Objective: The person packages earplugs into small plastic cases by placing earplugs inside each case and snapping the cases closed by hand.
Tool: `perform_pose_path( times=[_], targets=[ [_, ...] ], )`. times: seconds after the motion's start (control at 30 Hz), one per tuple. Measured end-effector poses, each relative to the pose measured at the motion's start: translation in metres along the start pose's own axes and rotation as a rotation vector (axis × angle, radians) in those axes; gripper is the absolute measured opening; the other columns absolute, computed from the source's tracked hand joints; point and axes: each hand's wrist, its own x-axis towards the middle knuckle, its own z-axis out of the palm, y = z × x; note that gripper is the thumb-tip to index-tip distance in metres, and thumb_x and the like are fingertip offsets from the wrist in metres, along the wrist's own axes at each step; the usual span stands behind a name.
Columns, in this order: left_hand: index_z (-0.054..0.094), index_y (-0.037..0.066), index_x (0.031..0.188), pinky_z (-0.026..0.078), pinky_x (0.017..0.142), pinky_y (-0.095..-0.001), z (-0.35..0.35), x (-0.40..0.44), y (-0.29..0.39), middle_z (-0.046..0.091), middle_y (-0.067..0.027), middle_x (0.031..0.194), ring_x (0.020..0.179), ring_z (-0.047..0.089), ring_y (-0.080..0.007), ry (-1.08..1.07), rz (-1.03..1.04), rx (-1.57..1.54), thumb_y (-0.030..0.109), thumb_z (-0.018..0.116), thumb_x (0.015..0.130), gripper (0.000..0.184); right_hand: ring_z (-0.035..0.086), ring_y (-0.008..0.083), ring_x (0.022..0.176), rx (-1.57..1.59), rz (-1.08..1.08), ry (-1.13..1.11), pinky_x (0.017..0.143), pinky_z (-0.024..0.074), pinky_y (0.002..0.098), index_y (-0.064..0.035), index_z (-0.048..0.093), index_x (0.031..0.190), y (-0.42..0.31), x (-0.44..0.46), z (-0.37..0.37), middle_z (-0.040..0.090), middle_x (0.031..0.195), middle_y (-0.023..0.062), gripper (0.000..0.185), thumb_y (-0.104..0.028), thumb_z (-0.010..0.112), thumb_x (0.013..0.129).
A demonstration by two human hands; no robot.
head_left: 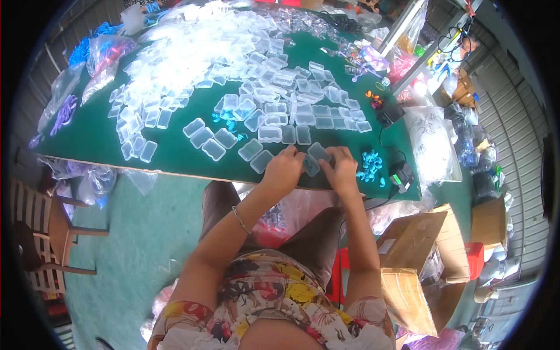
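At the table's front edge, my left hand [284, 168] grips one side of a small clear plastic box [311, 165]. My right hand [340, 169] has its fingers closed at the box's other side. The box seems to have its lid up; its contents are too small to make out. A pile of small bright-blue pieces [370, 165] lies just right of my right hand. Beside my left hand are more clear boxes [251, 150]. Further blue pieces [227, 119] lie among the boxes farther left.
A large heap of clear boxes [192, 52] covers much of the green table [175, 146]. Orange pieces [374, 99] and a black device [402, 175] with a cable lie at the right. An open cardboard box [417, 245] stands by my right side, wooden chairs [58, 233] at left.
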Motion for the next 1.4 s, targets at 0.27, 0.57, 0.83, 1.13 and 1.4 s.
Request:
perform_pose_path(
  times=[0.27,0.57,0.83,1.13,1.4],
  targets=[
    [0.055,0.002,0.103,0.053,0.072,-0.0418,-0.003,-0.001,-0.004,0.054,-0.0145,0.098,0.089,0.063,-0.0333,0.068,0.204,-0.018,0.013,0.069,0.079,0.03,0.061,0.0343,0.092,0.391,-0.412,0.051,0.076,0.0515,0.0412,-0.0021,0.061,0.101,-0.019,-0.011,-0.015,0.06,0.103,0.0159,0.034,0.0,0.074,0.07],
    [0.058,0.005,0.091,0.051,0.062,-0.0445,-0.002,-0.01,-0.005,0.053,-0.0119,0.091,0.072,0.063,-0.0337,-0.023,0.172,-0.084,0.021,0.066,0.084,0.019,0.063,0.0301,0.081,0.591,-0.25,-0.034,0.068,0.0515,0.0353,-0.0013,0.066,0.1,-0.01,-0.013,-0.005,0.063,0.091,0.014,0.018,-0.001,0.066,0.082],
    [0.064,0.005,0.089,0.047,0.058,-0.0425,-0.015,-0.033,0.004,0.056,-0.0131,0.079,0.069,0.059,-0.035,0.15,0.041,-0.206,0.02,0.065,0.087,0.015,0.062,0.0252,0.07,0.705,-0.286,-0.131,0.063,0.0496,0.0323,-0.0026,0.068,0.099,-0.025,-0.004,-0.006,0.063,0.08,0.0114,0.013,-0.005,0.064,0.086],
    [0.066,0.004,0.091,0.047,0.062,-0.0395,-0.037,-0.068,0.009,0.058,-0.0142,0.081,0.071,0.06,-0.0326,0.041,-0.153,-0.291,0.022,0.065,0.087,0.018,0.062,0.0269,0.082,0.775,-0.375,-0.199,0.074,0.0496,0.0352,-0.0048,0.068,0.102,-0.038,0.018,0.002,0.066,0.085,0.0104,0.017,-0.01,0.063,0.087],
    [0.067,0.012,0.097,0.052,0.065,-0.0414,-0.059,-0.072,0.011,0.063,-0.0107,0.085,0.078,0.065,-0.0306,-0.046,-0.162,-0.058,0.023,0.068,0.082,0.019,0.055,0.0249,0.101,0.054,-0.35,0.059,0.087,0.0389,0.043,-0.0142,0.066,0.095,-0.022,0.024,0.022,0.062,0.097,0.0025,0.018,-0.015,0.069,0.077]
  ],
)
